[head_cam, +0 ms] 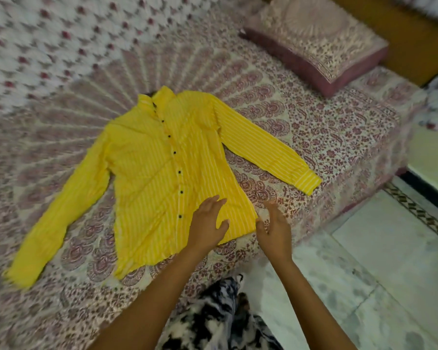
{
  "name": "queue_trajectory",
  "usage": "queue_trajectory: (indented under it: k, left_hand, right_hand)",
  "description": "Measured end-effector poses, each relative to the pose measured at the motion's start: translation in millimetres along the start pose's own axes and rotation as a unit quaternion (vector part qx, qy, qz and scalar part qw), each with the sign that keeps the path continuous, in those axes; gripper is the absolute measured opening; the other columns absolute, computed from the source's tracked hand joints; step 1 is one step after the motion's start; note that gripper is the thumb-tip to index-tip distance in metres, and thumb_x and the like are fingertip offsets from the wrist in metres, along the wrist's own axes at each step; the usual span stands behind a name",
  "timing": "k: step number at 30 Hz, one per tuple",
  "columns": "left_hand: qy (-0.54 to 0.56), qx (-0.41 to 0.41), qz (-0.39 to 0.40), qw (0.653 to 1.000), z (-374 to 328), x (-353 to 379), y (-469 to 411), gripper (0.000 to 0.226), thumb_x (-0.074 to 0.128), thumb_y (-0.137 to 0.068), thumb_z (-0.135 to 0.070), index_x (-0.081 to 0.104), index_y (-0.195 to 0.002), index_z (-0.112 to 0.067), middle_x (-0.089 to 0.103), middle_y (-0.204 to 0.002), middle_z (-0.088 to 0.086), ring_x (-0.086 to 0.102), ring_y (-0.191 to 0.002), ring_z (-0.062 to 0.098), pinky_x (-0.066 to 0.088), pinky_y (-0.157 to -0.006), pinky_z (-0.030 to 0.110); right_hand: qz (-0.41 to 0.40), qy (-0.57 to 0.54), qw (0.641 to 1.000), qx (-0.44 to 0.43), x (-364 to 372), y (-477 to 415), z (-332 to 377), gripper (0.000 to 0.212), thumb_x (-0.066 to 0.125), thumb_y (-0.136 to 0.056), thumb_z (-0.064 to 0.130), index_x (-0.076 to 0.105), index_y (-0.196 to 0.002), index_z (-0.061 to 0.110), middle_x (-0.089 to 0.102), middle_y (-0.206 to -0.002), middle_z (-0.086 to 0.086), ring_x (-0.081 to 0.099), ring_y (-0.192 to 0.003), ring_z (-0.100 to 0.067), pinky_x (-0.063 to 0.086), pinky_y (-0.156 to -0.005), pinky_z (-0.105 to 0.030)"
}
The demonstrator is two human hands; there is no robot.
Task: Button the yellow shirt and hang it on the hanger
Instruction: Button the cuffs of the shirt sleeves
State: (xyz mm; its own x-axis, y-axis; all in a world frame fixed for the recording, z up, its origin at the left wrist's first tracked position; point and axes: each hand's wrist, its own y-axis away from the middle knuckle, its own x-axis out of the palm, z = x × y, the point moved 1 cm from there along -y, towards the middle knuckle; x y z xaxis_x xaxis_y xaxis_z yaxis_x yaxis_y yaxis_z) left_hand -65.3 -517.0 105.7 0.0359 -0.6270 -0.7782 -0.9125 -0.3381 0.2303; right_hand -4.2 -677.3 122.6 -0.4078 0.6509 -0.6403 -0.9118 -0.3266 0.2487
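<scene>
Two hands, both bare. Left hand [208,223] flat on the lower front of the yellow shirt [149,173], fingers straight and spread, gripping nothing. Right hand [273,231] loosely open just beside the shirt's side edge near the hem corner, blurred; cannot tell whether the thumb touches cloth.

One shirt, white-striped, spread front up on the bed sheet [326,127], collar at the far end, hem toward the person. Six dark buttons [179,171] countable down the placket; possibly a seventh at the collar, too blurred to tell. Two sleeves: one [61,215] angled out to the picture's left, the other [263,145] angled right, its cuff close to the bed's edge.

One pillow [314,39] at the far right corner, well apart from the shirt. Broad bare sheet to the left and beyond the collar. Hem corner near the bed's edge; past that, pale marble floor [390,261]. Black-and-white clothing [213,319] at the bottom, between the forearms.
</scene>
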Motion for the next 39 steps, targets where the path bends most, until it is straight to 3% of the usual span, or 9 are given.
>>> queue_trajectory:
  k: [12,19,22,28,32,35,39]
  left_hand:
    - [0.019,-0.047,-0.077,0.996,67.9,-73.9,58.8,0.054,0.054,-0.091,-0.031,0.036,-0.14,-0.021,0.035,-0.149,0.003,0.027,-0.14,0.022,0.027,-0.11,0.037]
    - [0.04,-0.086,-0.08,0.992,172.7,-119.8,88.8,0.052,0.054,-0.092,-0.028,0.037,-0.14,-0.018,0.037,-0.148,0.005,0.03,-0.139,0.024,0.031,-0.108,0.039]
    - [0.041,-0.109,-0.09,0.989,226.5,-145.5,98.2,0.051,0.056,-0.091,-0.026,0.039,-0.139,-0.016,0.04,-0.146,0.009,0.036,-0.135,0.026,0.035,-0.104,0.04]
    - [0.023,-0.154,-0.078,0.985,302.4,-190.2,111.3,0.049,0.057,-0.089,-0.02,0.043,-0.136,-0.015,0.044,-0.142,0.011,0.039,-0.131,0.03,0.037,-0.103,0.042]
    - [0.007,-0.19,-0.038,0.981,353.5,-194.6,109.4,0.051,0.057,-0.089,-0.02,0.042,-0.137,-0.015,0.042,-0.144,0.012,0.033,-0.136,0.028,0.034,-0.107,0.039]
    - [-0.027,-0.231,0.001,0.973,389.7,-187.1,107.0,0.053,0.056,-0.09,-0.024,0.04,-0.139,-0.016,0.039,-0.146,0.01,0.03,-0.137,0.03,0.035,-0.106,0.042]
    - [-0.111,-0.29,-0.006,0.951,438.3,-173.4,105.4,0.055,0.06,-0.087,-0.03,0.043,-0.136,-0.015,0.042,-0.142,0.014,0.034,-0.133,0.033,0.03,-0.104,0.047]
  right_hand:
    - [0.048,0.034,0.995,-0.075,58.6,53.4,78.2,0.054,0.041,-0.086,0.032,0.045,-0.133,0.005,0.05,-0.137,-0.013,0.05,-0.122,-0.03,0.043,-0.097,-0.043]
    - [0.08,0.032,0.992,-0.089,158.7,63.8,143.8,0.056,0.038,-0.087,0.038,0.045,-0.134,0.009,0.051,-0.136,-0.012,0.054,-0.117,-0.031,0.042,-0.096,-0.041]
    - [0.099,0.005,0.991,-0.093,212.9,69.1,180.6,0.051,0.042,-0.091,0.033,0.041,-0.136,0.011,0.046,-0.141,-0.01,0.044,-0.128,-0.027,0.039,-0.101,-0.043]
    - [0.11,-0.004,0.991,-0.08,279.7,76.7,218.6,0.046,0.046,-0.094,0.025,0.04,-0.137,0.01,0.046,-0.14,-0.011,0.042,-0.129,-0.029,0.039,-0.101,-0.045]
    - [0.108,-0.005,0.991,-0.074,312.3,79.6,225.0,0.043,0.049,-0.094,0.018,0.043,-0.135,0.007,0.049,-0.137,-0.011,0.045,-0.128,-0.028,0.038,-0.101,-0.039]
    - [0.12,-0.006,0.99,-0.071,337.6,78.5,221.6,0.043,0.048,-0.094,0.017,0.043,-0.135,0.006,0.05,-0.137,-0.012,0.045,-0.127,-0.028,0.038,-0.101,-0.038]
    - [0.135,-0.014,0.988,-0.073,379.0,73.8,209.3,0.044,0.045,-0.092,0.02,0.043,-0.134,0.006,0.051,-0.136,-0.012,0.049,-0.122,-0.027,0.039,-0.099,-0.036]
